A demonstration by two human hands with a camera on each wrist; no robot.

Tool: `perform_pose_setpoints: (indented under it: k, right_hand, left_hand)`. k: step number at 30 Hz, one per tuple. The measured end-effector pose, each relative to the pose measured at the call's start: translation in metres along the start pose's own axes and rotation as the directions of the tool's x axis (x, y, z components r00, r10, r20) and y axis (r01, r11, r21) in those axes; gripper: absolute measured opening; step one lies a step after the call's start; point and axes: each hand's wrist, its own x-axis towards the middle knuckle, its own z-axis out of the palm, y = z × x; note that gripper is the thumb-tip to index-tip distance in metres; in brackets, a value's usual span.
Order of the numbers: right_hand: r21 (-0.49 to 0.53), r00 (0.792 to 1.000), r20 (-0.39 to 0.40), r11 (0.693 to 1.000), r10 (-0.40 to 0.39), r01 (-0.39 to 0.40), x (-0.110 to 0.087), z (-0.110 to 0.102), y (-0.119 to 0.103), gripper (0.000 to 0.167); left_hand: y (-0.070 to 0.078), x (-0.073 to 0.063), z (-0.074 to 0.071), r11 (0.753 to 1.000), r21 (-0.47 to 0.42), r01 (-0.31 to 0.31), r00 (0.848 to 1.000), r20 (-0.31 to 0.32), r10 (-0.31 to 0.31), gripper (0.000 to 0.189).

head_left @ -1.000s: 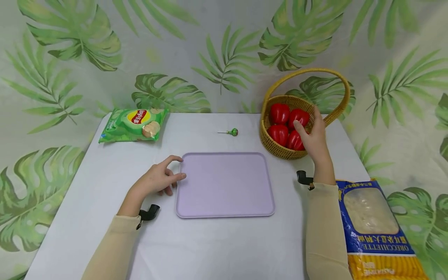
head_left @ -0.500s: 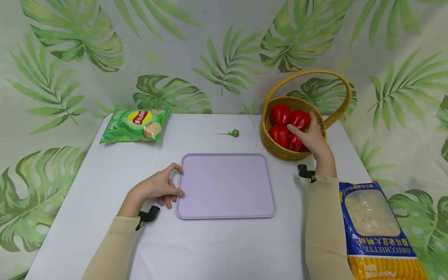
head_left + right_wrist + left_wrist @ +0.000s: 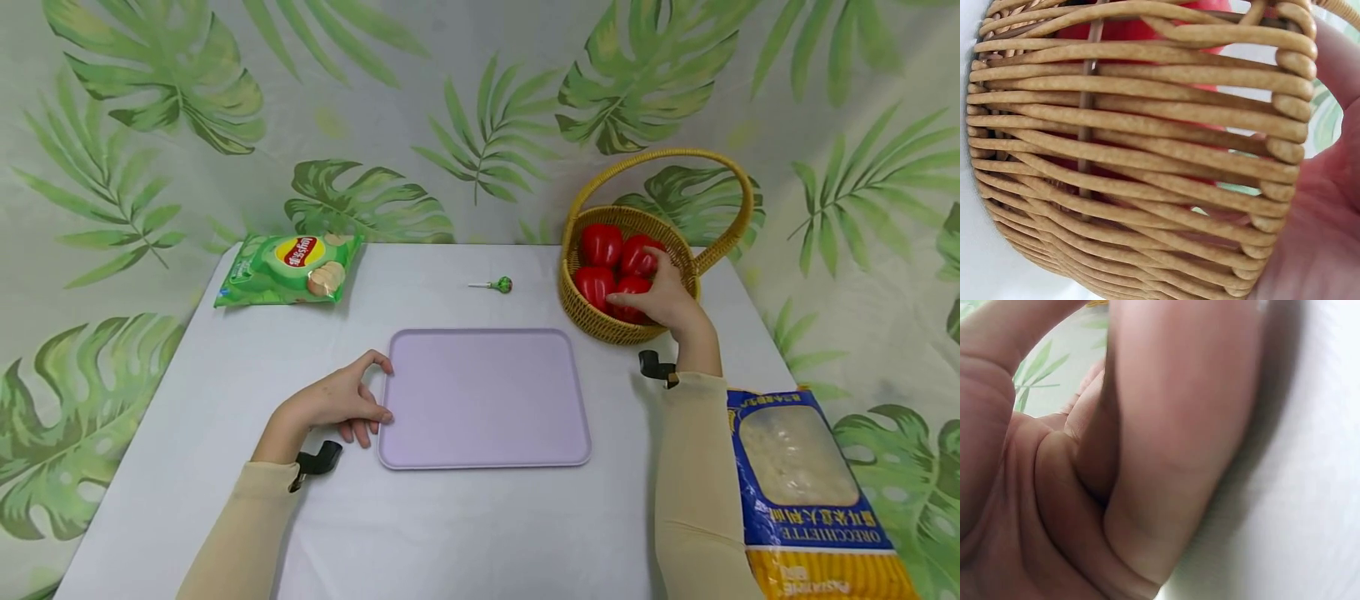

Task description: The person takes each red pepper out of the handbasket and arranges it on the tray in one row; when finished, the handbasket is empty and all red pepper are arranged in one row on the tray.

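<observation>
In the head view my right hand point(image 3: 670, 298) reaches into a yellow wicker basket point(image 3: 600, 323). Its thumb and fingers span the front right red bell pepper point(image 3: 630, 298), seemingly gripping it where it lies. Several glossy red peppers fill the basket. In the right wrist view the woven side of the basket point(image 3: 1147, 144) hides most of the peppers, and the palm point(image 3: 1322, 231) shows beyond its rim. My left hand point(image 3: 337, 397) holds the left edge of a flat lilac tray point(image 3: 483, 398), thumb and index finger on the rim. The left wrist view shows only bent fingers point(image 3: 1179, 425) close to the white surface.
A green bag of chips point(image 3: 292, 268) lies at the back left of the white table point(image 3: 465, 533). A lollipop point(image 3: 495, 285) with a green wrapper lies behind the tray. At the right edge sits a blue and yellow bag of pasta point(image 3: 813, 492). The basket's tall handle point(image 3: 738, 221) arches beside my right hand.
My right thumb has moved down and left across the front right pepper, and the peppers have shifted slightly. My left thumb has drawn down onto the tray's rim.
</observation>
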Motion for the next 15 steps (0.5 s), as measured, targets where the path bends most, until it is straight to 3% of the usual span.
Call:
perform_pose_setpoints:
  k: [7, 15]
  right_hand:
    - [0.011, 1.0, 0.002, 1.0, -0.018, 0.018, 0.0006, 0.0006, 0.0017, 0.107]
    - [-0.047, 1.0, 0.007, 0.999, -0.005, 0.005, 0.0, -0.0001, 0.0006, 0.099]
  left_hand:
    - [-0.0007, 0.0, -0.0004, 1.0, -0.011, 0.001, 1.0, 0.008, -0.001, 0.071]
    - [-0.0022, 0.0013, -0.0003, 1.0, -0.02, -0.005, 1.0, 0.014, 0.005, 0.071]
